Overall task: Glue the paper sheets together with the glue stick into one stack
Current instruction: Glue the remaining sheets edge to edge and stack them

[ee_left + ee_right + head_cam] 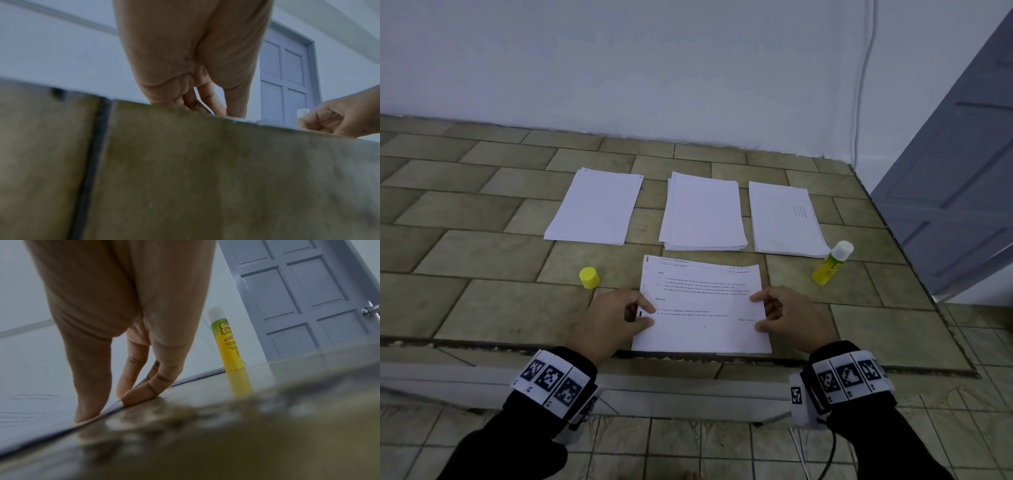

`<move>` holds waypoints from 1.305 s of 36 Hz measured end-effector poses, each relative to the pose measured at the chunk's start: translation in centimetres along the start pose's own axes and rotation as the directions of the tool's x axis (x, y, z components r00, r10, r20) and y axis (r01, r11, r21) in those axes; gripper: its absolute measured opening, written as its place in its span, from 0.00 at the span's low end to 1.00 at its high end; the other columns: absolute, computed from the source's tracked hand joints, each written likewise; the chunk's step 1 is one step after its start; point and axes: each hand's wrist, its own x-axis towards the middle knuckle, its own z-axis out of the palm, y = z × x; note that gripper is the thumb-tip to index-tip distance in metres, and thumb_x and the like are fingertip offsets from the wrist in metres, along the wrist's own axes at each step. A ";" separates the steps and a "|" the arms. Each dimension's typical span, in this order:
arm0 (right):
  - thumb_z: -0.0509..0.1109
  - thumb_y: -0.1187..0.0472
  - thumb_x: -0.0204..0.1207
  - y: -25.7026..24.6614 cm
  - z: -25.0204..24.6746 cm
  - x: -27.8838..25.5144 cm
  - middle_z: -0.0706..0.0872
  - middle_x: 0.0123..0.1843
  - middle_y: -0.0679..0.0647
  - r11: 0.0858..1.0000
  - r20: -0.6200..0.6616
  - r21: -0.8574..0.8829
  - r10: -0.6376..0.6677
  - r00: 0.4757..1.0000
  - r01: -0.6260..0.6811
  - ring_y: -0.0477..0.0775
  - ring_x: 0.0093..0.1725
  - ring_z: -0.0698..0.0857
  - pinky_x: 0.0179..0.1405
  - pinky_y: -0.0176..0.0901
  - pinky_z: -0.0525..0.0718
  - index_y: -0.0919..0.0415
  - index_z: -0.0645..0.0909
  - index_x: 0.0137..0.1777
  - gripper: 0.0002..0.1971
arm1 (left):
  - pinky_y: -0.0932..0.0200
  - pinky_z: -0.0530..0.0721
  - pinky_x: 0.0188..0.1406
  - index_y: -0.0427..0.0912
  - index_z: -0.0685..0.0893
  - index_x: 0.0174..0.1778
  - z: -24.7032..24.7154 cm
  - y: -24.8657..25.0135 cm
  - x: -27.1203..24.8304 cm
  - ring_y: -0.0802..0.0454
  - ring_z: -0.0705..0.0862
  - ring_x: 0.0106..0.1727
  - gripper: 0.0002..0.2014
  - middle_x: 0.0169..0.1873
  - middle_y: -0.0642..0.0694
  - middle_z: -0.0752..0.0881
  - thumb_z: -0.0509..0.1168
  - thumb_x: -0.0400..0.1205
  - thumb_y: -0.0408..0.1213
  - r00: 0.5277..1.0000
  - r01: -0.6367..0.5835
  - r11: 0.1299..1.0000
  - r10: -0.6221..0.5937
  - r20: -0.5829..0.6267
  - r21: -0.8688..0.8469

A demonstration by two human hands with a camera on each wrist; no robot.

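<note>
A printed paper sheet (702, 308) lies flat at the front of the tiled ledge (482, 308). My left hand (650, 315) touches its left edge with thumb and index fingertip. My right hand (755, 313) touches the right edge; in the right wrist view its thumb (86, 412) presses on the paper and its fingertips (137, 397) rest at the paper's edge. The uncapped yellow glue stick (832, 262) stands upright, right of the sheet and apart from both hands. Its yellow cap (589, 277) sits left of the sheet. Three white paper stacks lie behind: left (595, 209), middle (703, 214), right (786, 219).
The ledge's front edge (517, 346) runs just under my wrists, with tiled floor below. A white wall backs the ledge. A grey panelled door (955, 192) stands beyond the ledge's right edge, close to the glue stick (228, 339).
</note>
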 end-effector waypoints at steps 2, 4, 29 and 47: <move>0.78 0.67 0.71 -0.1 0.0 0.0 0.79 0.55 0.50 1.000 0.012 -0.019 0.002 1.000 -0.002 0.43 0.47 0.81 0.40 0.26 0.81 0.56 0.80 0.63 0.21 | 0.74 0.74 0.33 0.55 0.85 0.39 0.0 0.2 0.0 0.63 0.79 0.37 0.12 0.31 0.57 0.81 0.78 0.74 0.32 1.000 -0.016 1.000 0.016 0.002 0.010; 0.78 0.66 0.71 -0.2 0.1 0.0 0.75 0.54 0.49 0.998 0.006 -0.063 -0.005 1.000 0.006 0.46 0.51 0.80 0.45 0.25 0.80 0.55 0.80 0.63 0.21 | 0.75 0.73 0.36 0.59 0.82 0.40 0.1 0.0 0.1 0.59 0.79 0.39 0.14 0.39 0.54 0.82 0.77 0.75 0.34 0.999 -0.028 0.998 0.026 0.022 0.062; 0.22 0.40 0.76 -7.5 10.0 1.0 0.44 0.87 0.52 0.829 0.016 -0.523 -0.221 0.975 0.196 0.52 0.86 0.41 0.78 0.70 0.32 0.57 0.49 0.85 0.41 | 0.23 0.63 0.73 0.38 0.73 0.78 5.0 -1.3 2.1 0.37 0.69 0.80 0.31 0.79 0.39 0.72 0.45 0.86 0.52 0.991 -0.103 0.794 0.130 -0.003 0.600; 0.18 0.40 0.69 -0.1 5.4 2.3 0.46 0.87 0.47 0.776 -0.158 -0.626 -0.024 0.987 -0.081 0.46 0.85 0.45 0.78 0.70 0.34 0.55 0.46 0.86 0.45 | 0.23 0.65 0.72 0.38 0.73 0.79 5.2 -1.4 2.3 0.36 0.69 0.79 0.31 0.78 0.39 0.72 0.46 0.84 0.50 0.990 -0.091 0.794 0.138 -0.032 0.601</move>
